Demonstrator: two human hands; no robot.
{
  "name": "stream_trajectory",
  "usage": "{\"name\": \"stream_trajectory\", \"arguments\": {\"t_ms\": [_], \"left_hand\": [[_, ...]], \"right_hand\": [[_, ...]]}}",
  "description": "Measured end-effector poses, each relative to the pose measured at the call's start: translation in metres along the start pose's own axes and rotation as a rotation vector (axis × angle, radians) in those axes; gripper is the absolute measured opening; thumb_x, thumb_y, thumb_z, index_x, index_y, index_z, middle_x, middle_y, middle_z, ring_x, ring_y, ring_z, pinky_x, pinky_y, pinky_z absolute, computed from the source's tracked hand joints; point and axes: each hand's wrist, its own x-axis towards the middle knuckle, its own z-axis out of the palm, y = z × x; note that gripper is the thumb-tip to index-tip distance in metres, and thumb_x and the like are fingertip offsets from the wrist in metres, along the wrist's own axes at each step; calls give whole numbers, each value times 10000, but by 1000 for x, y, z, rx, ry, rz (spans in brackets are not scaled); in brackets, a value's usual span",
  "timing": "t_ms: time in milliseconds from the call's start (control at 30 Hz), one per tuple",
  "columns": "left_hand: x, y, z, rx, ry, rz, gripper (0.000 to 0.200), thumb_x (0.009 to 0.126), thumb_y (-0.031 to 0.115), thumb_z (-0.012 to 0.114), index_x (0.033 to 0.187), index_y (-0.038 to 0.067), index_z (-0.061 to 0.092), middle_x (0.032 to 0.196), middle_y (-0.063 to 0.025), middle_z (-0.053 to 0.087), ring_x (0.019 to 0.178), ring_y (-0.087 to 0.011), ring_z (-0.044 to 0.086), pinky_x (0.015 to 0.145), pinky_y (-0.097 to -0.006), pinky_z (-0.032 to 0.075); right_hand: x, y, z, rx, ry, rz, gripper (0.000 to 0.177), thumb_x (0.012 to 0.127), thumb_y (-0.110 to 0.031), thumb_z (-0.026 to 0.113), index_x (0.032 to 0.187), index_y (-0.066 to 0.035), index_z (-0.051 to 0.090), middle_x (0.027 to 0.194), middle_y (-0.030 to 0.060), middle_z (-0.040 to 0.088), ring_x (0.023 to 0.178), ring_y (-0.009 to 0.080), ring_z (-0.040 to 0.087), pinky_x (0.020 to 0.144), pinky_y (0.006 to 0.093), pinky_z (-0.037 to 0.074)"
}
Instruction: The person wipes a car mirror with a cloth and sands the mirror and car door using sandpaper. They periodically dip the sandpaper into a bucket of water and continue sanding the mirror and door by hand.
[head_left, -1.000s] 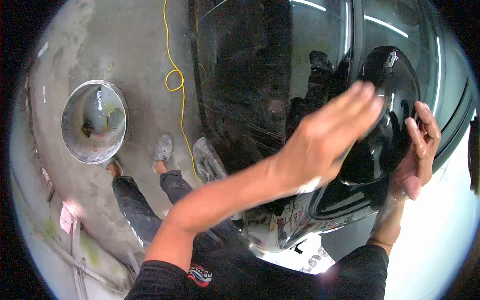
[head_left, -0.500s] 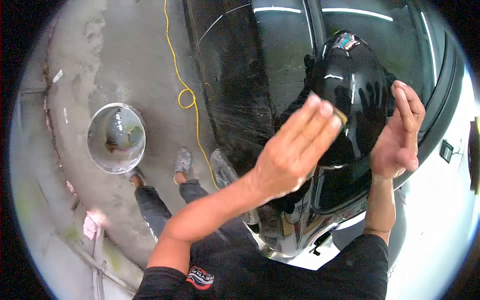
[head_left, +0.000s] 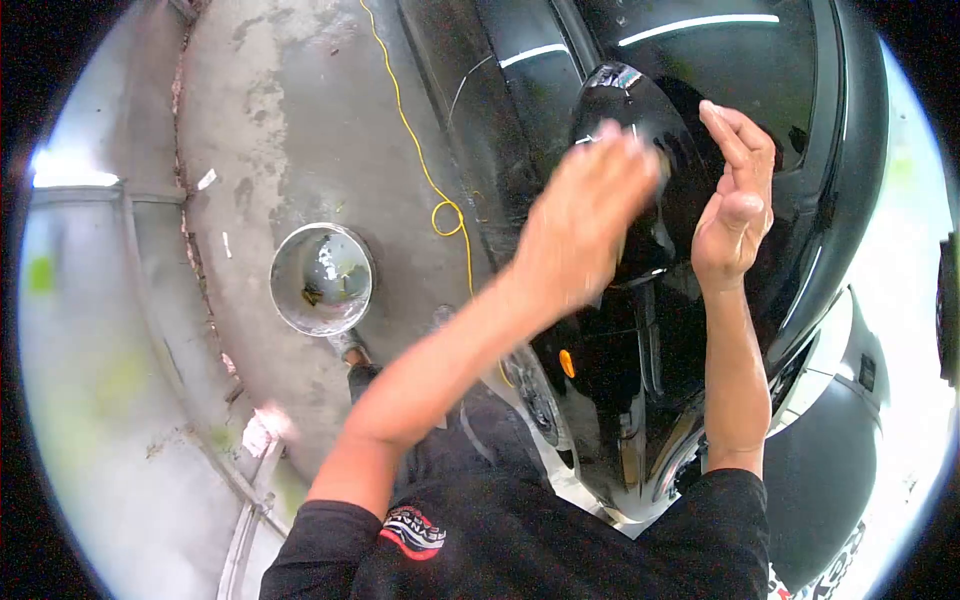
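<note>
A glossy black side mirror housing (head_left: 650,110) juts from a black car (head_left: 740,60). Over its near left part lies my left hand (head_left: 590,210), smeared by motion, with the fingers pointing up and together. Whatever is under those fingers is hidden now; the earlier frame showed a thin yellowish piece there. At the right side of the mirror housing, my right hand (head_left: 738,200) is raised with its fingers curved and thumb apart, holding nothing.
A round bucket (head_left: 372,285) with some liquid stands on the concrete floor at the left. A yellow cord (head_left: 410,130) with a small loop runs along the floor beside the car. An orange side light (head_left: 567,363) shows on the car body below the mirror.
The view has shifted, so the bucket and cord appear farther right. My left hand has moved across the mirror housing, and the yellowish piece is no longer visible. My right hand keeps its curved pose.
</note>
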Motion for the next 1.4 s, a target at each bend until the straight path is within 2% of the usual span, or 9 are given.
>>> {"name": "stream_trajectory", "arguments": {"t_ms": [133, 200, 400, 567, 800, 1000, 1067, 1200, 1400], "left_hand": [[72, -45, 2, 14, -37, -94, 504, 859, -106, 505, 1337, 27, 595, 1392, -217, 593, 1325, -386, 549, 1096, -496, 465], [47, -31, 9, 38, 127, 12, 500, 868, -96, 513, 1350, 16, 585, 1401, -239, 580, 1334, -406, 535, 1104, -494, 455], [7, 25, -7, 191, -112, 94, 481, 861, -42, 559, 1333, 12, 628, 1425, -222, 573, 1387, -382, 499, 1146, -476, 414], [88, -17, -9, 71, -123, -132, 419, 888, -62, 510, 1288, -3, 620, 1340, -266, 604, 1298, -436, 553, 1101, -490, 460], [-16, 49, -4, 118, -167, 145, 442, 851, -71, 538, 1282, -13, 614, 1376, -220, 598, 1365, -422, 500, 1169, -488, 388], [94, -17, -10, 125, -120, -159, 414, 891, -62, 543, 1289, 29, 615, 1295, -215, 646, 1220, -415, 611, 1017, -493, 522], [56, -18, 12, 186, 138, 80, 467, 895, -74, 524, 1347, 23, 588, 1358, -228, 607, 1281, -414, 569, 1046, -494, 500], [-38, 60, -4, 113, -168, 27, 587, 819, -105, 531, 1391, 15, 584, 1474, -255, 520, 1443, -406, 427, 1193, -523, 333], [71, -25, -1, 86, 7, -103, 488, 877, -106, 512, 1325, 52, 625, 1357, -248, 603, 1288, -407, 569, 1073, -472, 486]], "right_hand": [[3, 5, 0, 0, 109, -45, 664, 1082, -515, 297, 1248, -28, 717, 1185, 143, 658, 1110, 277, 576, 1014, 388, 376], [4, 5, -1, 7, 124, -31, 671, 1081, -531, 300, 1252, -35, 717, 1182, 132, 651, 1104, 269, 569, 1010, 383, 372], [7, 5, 0, 53, 179, 4, 665, 1081, -539, 309, 1256, -46, 718, 1175, 126, 646, 1108, 265, 564, 1008, 376, 365], [9, 4, 0, 53, 188, 9, 633, 1081, -524, 337, 1253, -53, 723, 1151, 117, 650, 1096, 253, 565, 1001, 367, 362], [9, 7, 1, 86, 224, 4, 606, 1085, -499, 345, 1241, -59, 732, 1150, 114, 658, 1090, 257, 577, 983, 367, 373], [11, 9, 3, 108, 244, 4, 579, 1091, -473, 352, 1232, -67, 739, 1140, 116, 661, 1088, 259, 576, 980, 362, 379], [10, 9, 3, 136, 254, 39, 568, 1091, -469, 363, 1224, -71, 746, 1138, 109, 660, 1084, 253, 574, 982, 362, 381], [9, 11, 3, 148, 252, 38, 566, 1092, -464, 361, 1222, -71, 746, 1140, 107, 659, 1086, 250, 574, 983, 361, 381], [9, 12, 5, 155, 233, 20, 594, 1097, -484, 333, 1246, -67, 729, 1167, 105, 646, 1086, 234, 572, 976, 354, 409]]}}
